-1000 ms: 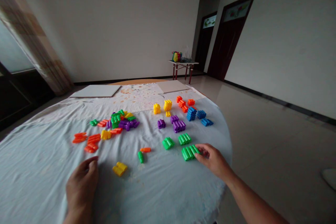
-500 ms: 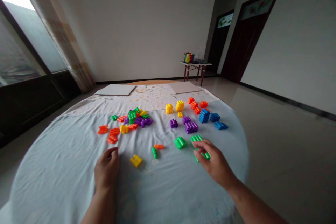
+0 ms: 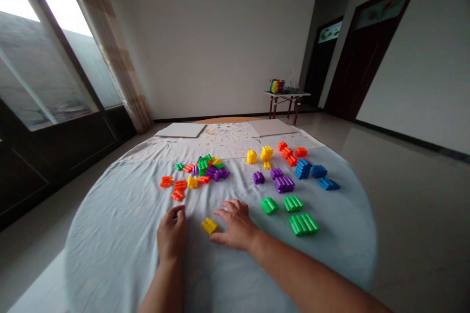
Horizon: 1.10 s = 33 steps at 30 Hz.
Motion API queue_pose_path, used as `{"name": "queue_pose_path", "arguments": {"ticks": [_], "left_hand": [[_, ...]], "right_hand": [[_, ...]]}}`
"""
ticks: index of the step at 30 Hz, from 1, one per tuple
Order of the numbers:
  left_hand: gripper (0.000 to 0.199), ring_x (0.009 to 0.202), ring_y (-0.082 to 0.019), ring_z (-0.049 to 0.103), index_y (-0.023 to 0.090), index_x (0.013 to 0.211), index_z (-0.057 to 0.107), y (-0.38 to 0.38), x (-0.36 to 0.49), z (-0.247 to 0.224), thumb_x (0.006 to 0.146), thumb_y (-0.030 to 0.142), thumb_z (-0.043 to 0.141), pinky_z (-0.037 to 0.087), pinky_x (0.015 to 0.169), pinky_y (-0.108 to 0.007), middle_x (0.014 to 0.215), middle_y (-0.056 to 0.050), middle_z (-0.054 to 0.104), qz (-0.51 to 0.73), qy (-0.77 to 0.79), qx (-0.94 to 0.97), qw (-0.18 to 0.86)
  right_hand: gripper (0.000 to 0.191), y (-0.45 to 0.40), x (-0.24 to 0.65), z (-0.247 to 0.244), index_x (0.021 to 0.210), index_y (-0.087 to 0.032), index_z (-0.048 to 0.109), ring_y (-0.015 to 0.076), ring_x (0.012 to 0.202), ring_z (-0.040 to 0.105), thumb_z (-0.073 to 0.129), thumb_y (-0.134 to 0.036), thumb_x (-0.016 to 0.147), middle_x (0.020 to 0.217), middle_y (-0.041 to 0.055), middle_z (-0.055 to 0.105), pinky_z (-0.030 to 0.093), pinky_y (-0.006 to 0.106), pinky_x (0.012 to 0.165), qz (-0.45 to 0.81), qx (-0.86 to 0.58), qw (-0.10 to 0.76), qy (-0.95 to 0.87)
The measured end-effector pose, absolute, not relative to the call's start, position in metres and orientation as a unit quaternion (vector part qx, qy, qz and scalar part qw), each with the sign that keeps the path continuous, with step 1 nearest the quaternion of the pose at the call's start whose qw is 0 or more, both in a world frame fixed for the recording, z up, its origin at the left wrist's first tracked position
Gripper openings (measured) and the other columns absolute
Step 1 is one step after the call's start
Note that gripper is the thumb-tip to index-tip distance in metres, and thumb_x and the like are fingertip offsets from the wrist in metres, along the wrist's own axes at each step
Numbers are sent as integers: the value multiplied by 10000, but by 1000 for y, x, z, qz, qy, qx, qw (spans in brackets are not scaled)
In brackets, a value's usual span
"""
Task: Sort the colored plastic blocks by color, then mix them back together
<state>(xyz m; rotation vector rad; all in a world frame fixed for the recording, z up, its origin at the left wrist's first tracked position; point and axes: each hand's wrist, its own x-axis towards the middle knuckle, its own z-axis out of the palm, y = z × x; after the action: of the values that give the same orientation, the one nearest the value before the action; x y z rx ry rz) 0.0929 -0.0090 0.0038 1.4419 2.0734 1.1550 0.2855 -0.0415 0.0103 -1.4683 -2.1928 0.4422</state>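
Observation:
My right hand (image 3: 235, 225) lies on the pale blue cloth (image 3: 110, 254) with fingers spread, its thumb and fingertips just right of a yellow interlocking plastic block (image 3: 209, 226). It holds nothing visible. My left hand (image 3: 171, 230) rests palm down, fingers loosely curved, left of that block and just below orange blocks (image 3: 178, 195). It also holds nothing visible. Green block stacks (image 3: 303, 224) stand in a row to the right of my right hand. A mixed heap of colored blocks (image 3: 205, 170) lies beyond my hands.
Purple (image 3: 284, 184), blue (image 3: 303, 168), orange (image 3: 292, 160) and yellow (image 3: 257, 154) blocks stand in groups on the cloth. Two white boards (image 3: 179, 130) lie at its far side. A small table (image 3: 286, 94) stands against the back wall, and beyond the cloth's edge is tiled floor.
My right hand has moved left from the green blocks to beside the yellow block. The small green and orange pieces are out of sight. The view has turned left.

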Motion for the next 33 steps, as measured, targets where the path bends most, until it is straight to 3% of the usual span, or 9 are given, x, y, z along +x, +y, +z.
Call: {"name": "queue_pose_path", "arguments": {"ticks": [5, 10, 15, 18, 23, 27, 31, 33], "left_hand": [[360, 790, -213, 621, 174, 923, 661, -9, 92, 6, 738, 364, 418, 441, 711, -295, 841, -74, 692, 402, 736, 510, 192], [375, 839, -219, 626, 178, 929, 663, -8, 91, 9, 726, 382, 422, 444, 703, -284, 888, -76, 695, 394, 739, 510, 196], [353, 783, -215, 630, 194, 888, 666, -7, 90, 9, 714, 392, 431, 440, 682, -284, 809, -56, 696, 396, 741, 505, 199], [353, 794, -220, 630, 188, 889, 663, -7, 90, 8, 707, 386, 435, 439, 680, -285, 807, -63, 696, 403, 737, 502, 204], [344, 800, -218, 629, 178, 880, 662, -8, 91, 6, 709, 370, 434, 441, 693, -282, 811, -70, 700, 425, 721, 506, 206], [354, 774, -216, 623, 186, 892, 659, -8, 91, 6, 715, 388, 428, 434, 683, -284, 776, -59, 692, 416, 729, 505, 201], [340, 793, -220, 621, 197, 873, 658, -8, 92, 10, 703, 386, 432, 435, 683, -284, 787, -53, 691, 408, 735, 500, 206], [335, 788, -221, 621, 202, 855, 659, -9, 92, 12, 691, 387, 432, 438, 683, -284, 788, -48, 691, 408, 737, 497, 207]], "right_hand": [[460, -23, 272, -1, 1156, -290, 583, 268, 1183, 379, 610, -519, 758, 1267, 69, 506, 258, 441, 978, 131, -508, 229, -820], [379, 7, 275, -6, 1089, -238, 601, 264, 1144, 407, 575, -471, 791, 1194, 78, 548, 296, 434, 947, 96, -575, 247, -774], [351, 14, 277, -2, 1033, -211, 606, 267, 1164, 388, 614, -386, 730, 1181, 76, 561, 263, 438, 983, 68, -588, 259, -763], [406, 7, 273, 1, 1018, -207, 604, 263, 1153, 391, 647, -418, 674, 1161, 71, 572, 254, 427, 985, 65, -557, 269, -783], [456, 2, 272, 13, 994, -204, 620, 274, 1073, 439, 652, -489, 640, 1050, 69, 624, 283, 438, 928, 96, -540, 225, -805], [493, 5, 273, 22, 1127, -230, 580, 259, 1099, 440, 659, -340, 653, 1168, 46, 599, 298, 419, 911, 117, -505, 206, -830], [348, 8, 271, 30, 1040, -261, 637, 266, 1064, 479, 630, -237, 693, 1039, 29, 667, 327, 434, 872, 128, -501, 146, -843], [360, 10, 276, 39, 1044, -251, 644, 267, 1038, 504, 662, -259, 685, 1022, 38, 674, 353, 426, 867, 125, -501, 160, -841]]}}
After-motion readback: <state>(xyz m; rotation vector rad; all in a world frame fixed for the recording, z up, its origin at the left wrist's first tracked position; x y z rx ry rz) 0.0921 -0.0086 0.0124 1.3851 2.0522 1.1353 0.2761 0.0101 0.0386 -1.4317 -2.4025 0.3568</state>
